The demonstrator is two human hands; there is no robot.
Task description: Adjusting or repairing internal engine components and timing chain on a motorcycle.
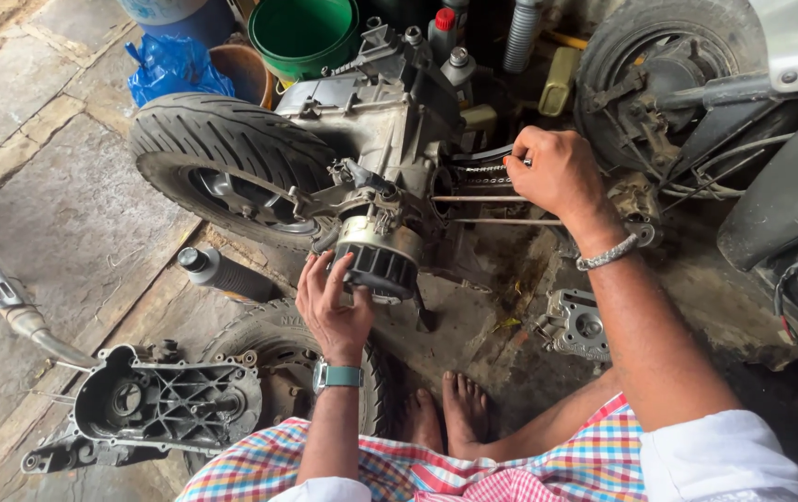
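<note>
Already stripped: crankcase cover (152,404) off, lying near and left of the engine (371,139), cylinder head (577,323) off, near and right of it. Left hand (334,302) closed around the finned cooling fan (378,258) at engine's near end. Right hand (557,172) gripping the timing chain (484,169) beside bare studs (487,221). Cylinder apparently removed; judged mid-teardown, engine remaining on its rear wheel (231,163).
</note>
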